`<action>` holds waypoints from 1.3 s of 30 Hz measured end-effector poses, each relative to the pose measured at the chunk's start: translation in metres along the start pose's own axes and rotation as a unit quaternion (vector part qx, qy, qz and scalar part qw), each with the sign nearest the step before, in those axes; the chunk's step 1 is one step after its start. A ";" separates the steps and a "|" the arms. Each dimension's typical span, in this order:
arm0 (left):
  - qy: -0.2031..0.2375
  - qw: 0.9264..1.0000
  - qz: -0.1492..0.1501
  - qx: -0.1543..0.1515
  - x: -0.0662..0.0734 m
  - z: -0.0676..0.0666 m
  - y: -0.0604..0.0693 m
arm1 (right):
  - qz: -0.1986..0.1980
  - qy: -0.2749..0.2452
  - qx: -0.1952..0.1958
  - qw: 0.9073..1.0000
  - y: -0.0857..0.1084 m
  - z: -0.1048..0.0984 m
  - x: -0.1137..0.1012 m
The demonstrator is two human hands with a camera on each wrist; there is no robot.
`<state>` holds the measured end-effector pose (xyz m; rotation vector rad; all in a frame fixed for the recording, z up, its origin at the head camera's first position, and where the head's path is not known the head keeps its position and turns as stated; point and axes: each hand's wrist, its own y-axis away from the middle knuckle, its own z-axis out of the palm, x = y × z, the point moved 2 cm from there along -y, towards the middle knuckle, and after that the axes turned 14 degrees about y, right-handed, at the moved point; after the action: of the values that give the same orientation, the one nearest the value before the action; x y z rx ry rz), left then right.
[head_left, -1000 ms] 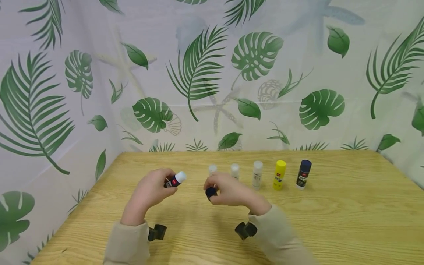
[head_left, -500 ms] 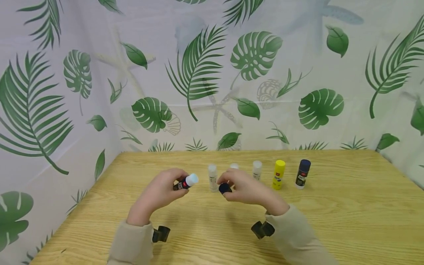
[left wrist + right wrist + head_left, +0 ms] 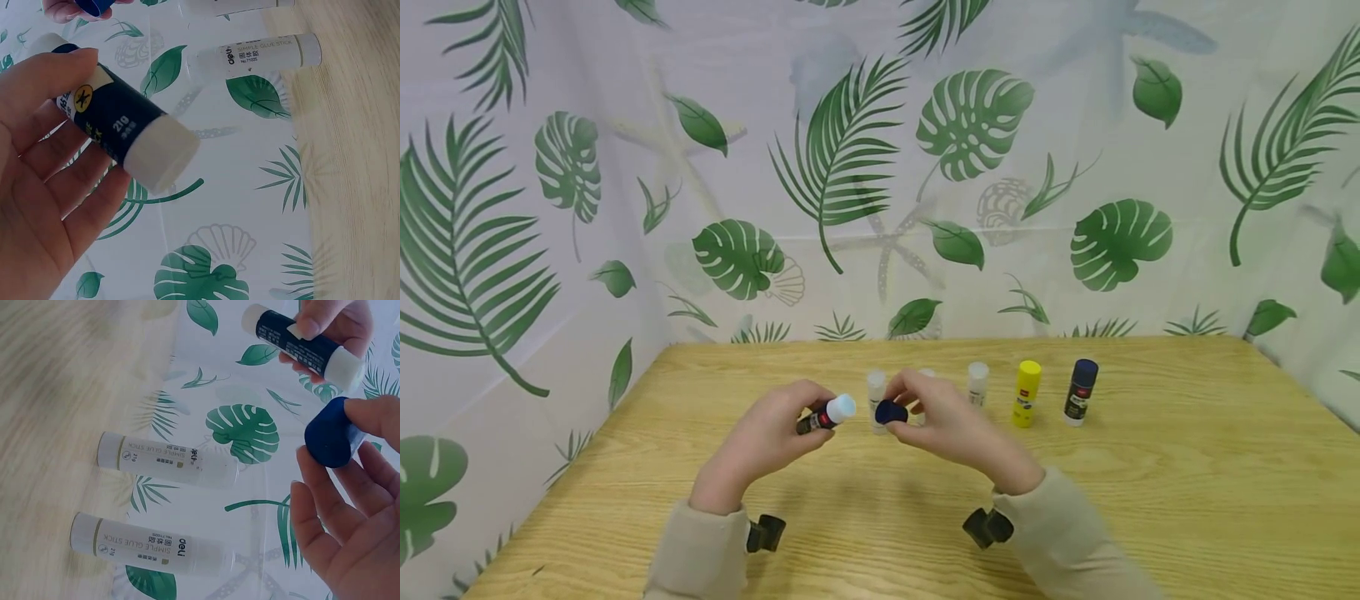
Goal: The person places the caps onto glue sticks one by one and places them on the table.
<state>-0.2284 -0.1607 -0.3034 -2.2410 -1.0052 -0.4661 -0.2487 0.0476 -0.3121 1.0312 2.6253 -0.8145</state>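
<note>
In the head view my left hand [image 3: 767, 442] grips a dark blue glue stick [image 3: 817, 418] by its body. The stick lies tilted, its white uncapped end pointing right and up. The left wrist view shows the thumb on top of the glue stick [image 3: 119, 119] and the fingers beneath. My right hand [image 3: 955, 429] pinches a dark blue cap [image 3: 891, 412] between thumb and fingers, just right of that white end. A gap separates cap and stick, also in the right wrist view, where the cap [image 3: 328, 434] sits below the stick's end.
Behind my hands a row of glue sticks stands upright: a white one [image 3: 876, 383], two more white ones partly hidden by my right hand, a yellow one [image 3: 1027, 393] and a capped dark blue one [image 3: 1080, 392]. A leaf-print cloth [image 3: 850, 283] rises behind the wooden table [image 3: 1187, 467].
My left hand has moved right with the glue stick. My right hand went right with the cap, then slightly back left, and the cap has turned somewhat.
</note>
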 end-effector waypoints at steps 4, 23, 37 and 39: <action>-0.006 1.000 0.012 0.000 0.002 0.001 0.000 | -0.004 -0.016 0.021 1.000 0.000 0.001 -0.002; -0.013 1.000 0.015 -0.001 0.009 0.006 -0.002 | -0.016 -0.015 0.056 0.998 0.000 0.003 -0.010; -0.027 1.000 0.014 -0.006 0.011 0.007 -0.003 | -0.009 -0.015 0.074 0.997 0.000 0.002 -0.010; -0.027 1.000 0.011 -0.007 0.011 0.008 -0.003 | -0.005 -0.017 0.074 0.997 0.000 0.002 -0.010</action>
<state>-0.2232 -0.1483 -0.3020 -2.2853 -1.0080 -0.4053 -0.2413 0.0414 -0.3100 1.0310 2.5769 -1.0334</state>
